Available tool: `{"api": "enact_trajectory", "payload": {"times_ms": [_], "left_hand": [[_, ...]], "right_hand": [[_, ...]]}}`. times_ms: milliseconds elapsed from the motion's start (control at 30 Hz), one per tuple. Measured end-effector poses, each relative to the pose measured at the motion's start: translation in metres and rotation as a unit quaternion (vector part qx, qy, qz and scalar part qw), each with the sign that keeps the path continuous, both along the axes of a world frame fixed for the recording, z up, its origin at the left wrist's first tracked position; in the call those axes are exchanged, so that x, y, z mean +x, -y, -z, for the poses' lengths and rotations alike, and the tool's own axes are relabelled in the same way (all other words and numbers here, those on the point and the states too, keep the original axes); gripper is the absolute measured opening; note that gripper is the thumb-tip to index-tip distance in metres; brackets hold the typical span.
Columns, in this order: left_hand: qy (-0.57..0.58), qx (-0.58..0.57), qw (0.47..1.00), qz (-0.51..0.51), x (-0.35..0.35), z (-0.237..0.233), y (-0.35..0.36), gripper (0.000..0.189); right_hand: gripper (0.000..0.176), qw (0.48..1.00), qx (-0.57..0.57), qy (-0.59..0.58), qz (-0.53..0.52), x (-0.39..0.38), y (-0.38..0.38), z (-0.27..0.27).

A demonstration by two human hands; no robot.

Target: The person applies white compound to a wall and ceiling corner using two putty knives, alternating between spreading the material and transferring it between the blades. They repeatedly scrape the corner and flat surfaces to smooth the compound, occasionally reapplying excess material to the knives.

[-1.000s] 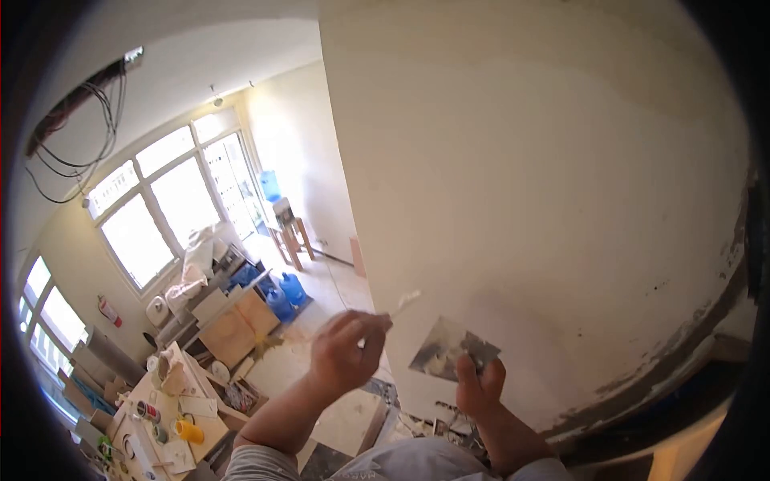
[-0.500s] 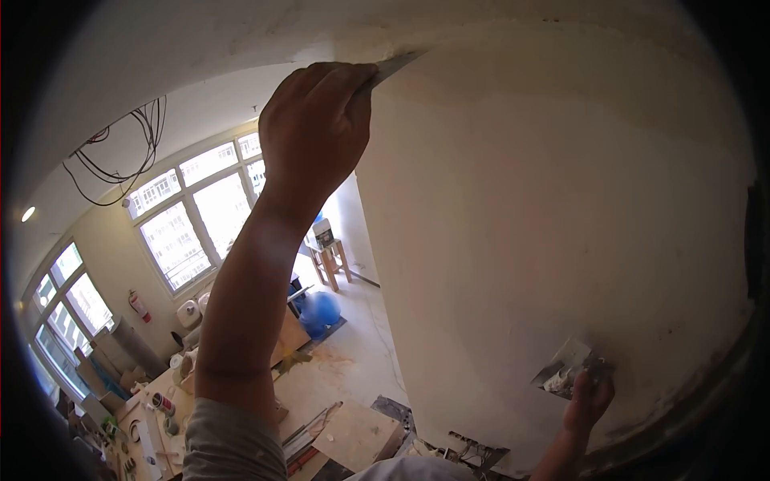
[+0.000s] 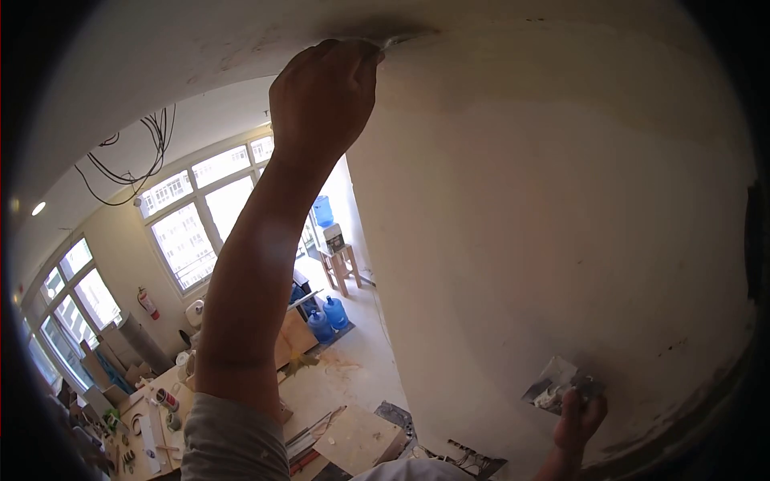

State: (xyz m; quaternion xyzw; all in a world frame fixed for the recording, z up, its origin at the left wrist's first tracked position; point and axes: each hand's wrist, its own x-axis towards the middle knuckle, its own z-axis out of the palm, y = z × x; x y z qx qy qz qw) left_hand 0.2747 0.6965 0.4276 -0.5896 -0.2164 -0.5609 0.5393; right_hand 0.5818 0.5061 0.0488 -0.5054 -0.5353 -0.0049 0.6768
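Observation:
My left hand (image 3: 325,100) is raised at the top centre, its fingers closed round a thin scraper (image 3: 395,40). The scraper's blade lies near the edge where the ceiling (image 3: 233,40) meets the pale wall (image 3: 513,208); its handle is hidden by my fingers. Lower right, my right hand (image 3: 579,417) grips a flat metal plastering blade (image 3: 555,383) with whitish paste on it, held in front of the wall. The thumb shows on the near side of this tool.
Blue water bottles (image 3: 336,313) stand on the floor beyond the wall edge, near a wooden stool (image 3: 341,268) with a dispenser. A cluttered worktable (image 3: 152,433) is at lower left, a board (image 3: 357,437) at bottom centre. Loose cables (image 3: 156,144) hang from the ceiling.
My left hand and its scraper have moved slightly up, and the blade looks flatter against the ceiling. My right hand has shifted slightly left and down with its tool. The view has shifted slightly.

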Motion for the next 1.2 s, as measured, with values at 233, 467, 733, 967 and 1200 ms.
{"api": "enact_trajectory", "payload": {"times_ms": [233,467,733,967,1200], "left_hand": [[0.013,0.094,0.993,-0.076,-0.003,-0.004,-0.001,0.022],[0.013,0.122,0.990,-0.063,-0.008,-0.006,-0.001,0.022],[0.039,0.151,0.987,-0.040,-0.039,-0.002,0.027,0.025],[-0.018,0.033,0.998,0.055,-0.030,0.027,0.045,0.007],[0.032,-0.324,0.855,0.404,-0.032,0.052,0.040,0.050]], "right_hand": [[0.037,1.000,0.016,0.004,-0.001,0.000,-0.002,0.002],[0.030,1.000,0.006,0.001,-0.001,0.005,-0.003,0.008],[0.033,1.000,0.002,-0.002,-0.030,0.001,-0.003,-0.008],[0.033,0.998,-0.002,0.043,0.039,0.002,-0.002,0.001],[0.020,0.996,-0.041,0.019,0.077,0.002,0.033,0.012]]}}
